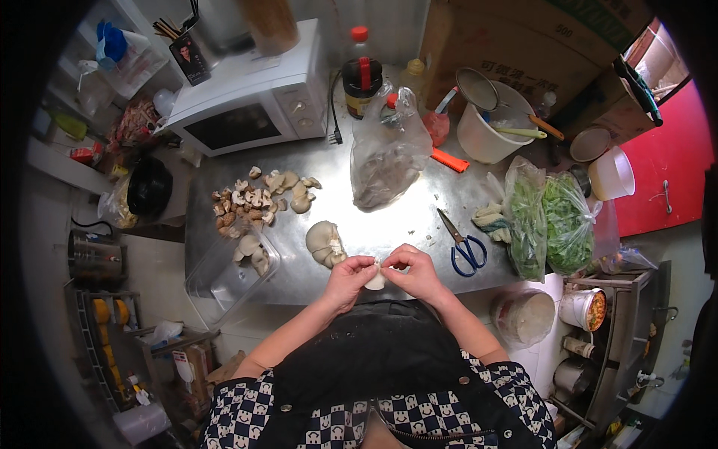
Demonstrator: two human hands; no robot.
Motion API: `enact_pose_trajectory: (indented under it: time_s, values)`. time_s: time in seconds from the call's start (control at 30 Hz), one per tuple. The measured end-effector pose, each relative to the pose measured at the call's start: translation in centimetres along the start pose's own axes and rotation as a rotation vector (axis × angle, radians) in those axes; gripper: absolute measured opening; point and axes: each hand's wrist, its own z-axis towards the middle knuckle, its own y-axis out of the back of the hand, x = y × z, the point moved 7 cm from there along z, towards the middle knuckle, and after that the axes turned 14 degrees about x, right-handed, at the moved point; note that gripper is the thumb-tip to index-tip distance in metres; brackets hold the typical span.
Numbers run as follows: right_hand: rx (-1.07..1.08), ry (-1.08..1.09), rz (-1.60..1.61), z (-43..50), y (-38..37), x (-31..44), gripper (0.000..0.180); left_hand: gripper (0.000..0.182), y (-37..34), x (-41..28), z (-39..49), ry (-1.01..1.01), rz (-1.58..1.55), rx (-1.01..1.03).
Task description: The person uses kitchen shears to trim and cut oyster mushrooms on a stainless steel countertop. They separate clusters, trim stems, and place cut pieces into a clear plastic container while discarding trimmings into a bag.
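Note:
Between the fingertips of my left hand (349,282) and my right hand (414,273) is a pale piece of oyster mushroom (374,281), gripped by both close to the table's front edge. Just beyond my left hand, a larger oyster mushroom cluster (323,242) lies on the steel table. Farther left is a pile of brown and cut mushrooms (240,203), with more oyster mushroom pieces (302,198) beside it. A clear plastic container (216,292) at the left front corner has some oyster mushrooms (252,253) in it. Scissors with blue handles (469,253) lie right of my right hand.
A plastic bag with dark contents (387,174) stands mid-table, near an orange utility knife (450,161). Bagged greens (569,224) and a work glove (493,220) occupy the right end. Behind are a white microwave (252,95), a sauce jug (362,87) and a white bucket (482,137) holding a strainer.

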Motion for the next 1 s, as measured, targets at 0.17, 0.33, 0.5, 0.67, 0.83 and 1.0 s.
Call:
enact_pose_trajectory:
  time_s: [0.17, 0.33, 0.5, 0.67, 0.83, 1.0]
  values:
    - [-0.007, -0.061, 0.013, 0.0, -0.4, -0.6, 0.009, 0.018, 0.5, 0.1, -0.4, 0.034, 0.056, -0.039]
    - [-0.01, -0.103, 0.048, 0.0, -0.9, -1.0, 0.008, 0.017, 0.6, -0.4, -0.6, 0.033, 0.125, -0.038]
    - [-0.02, -0.125, 0.061, 0.0, -1.3, -1.4, 0.008, 0.018, 0.7, -0.7, -0.9, 0.034, 0.215, -0.047]
    - [-0.026, -0.117, 0.008, 0.1, -1.6, -1.5, 0.008, 0.02, 0.7, -0.8, -1.0, 0.031, 0.247, -0.036]
    - [-0.039, -0.114, 0.016, 0.2, -1.8, -2.0, 0.006, 0.017, 0.9, -0.7, -0.9, 0.078, 0.281, -0.038]
    - [-0.017, -0.163, 0.18, 0.2, -1.5, -3.5, 0.004, 0.019, 0.9, 0.0, -0.8, 0.154, 0.071, -0.012]
